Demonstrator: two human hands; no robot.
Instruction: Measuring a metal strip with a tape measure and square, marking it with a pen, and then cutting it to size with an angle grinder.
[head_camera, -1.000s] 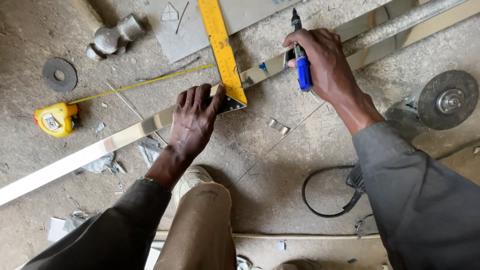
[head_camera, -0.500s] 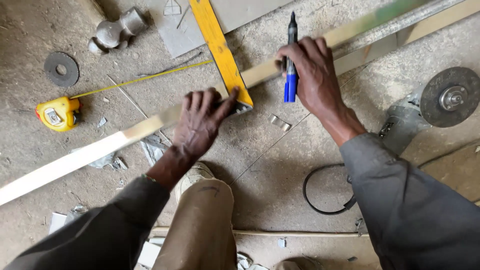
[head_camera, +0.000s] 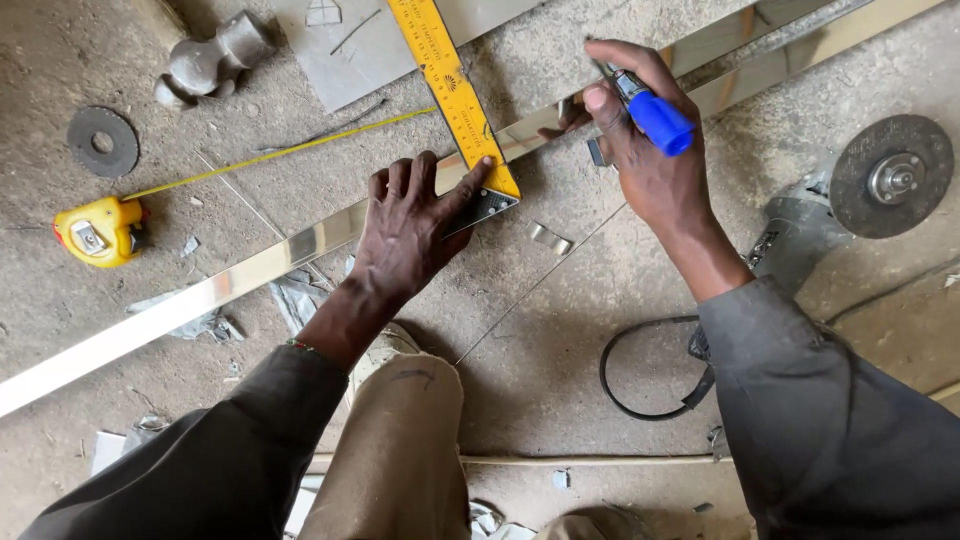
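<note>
On a dusty concrete floor (head_camera: 560, 330), a yellow metal square (head_camera: 455, 95) is pinned by the flat, open left hand (head_camera: 415, 225) across a long polished steel bar (head_camera: 250, 270); a blue-capped marker (head_camera: 650, 110) is gripped in the closed right hand (head_camera: 640, 150).

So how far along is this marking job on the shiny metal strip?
Set up already: the yellow square lies across the metal strip, pinned by the left hand, and the tape measure is pulled out alongside. In hand: the right hand holds a blue marker at the strip beside the square. No drawn line shows yet. The angle grinder lies untouched, so nothing is cut.
</note>
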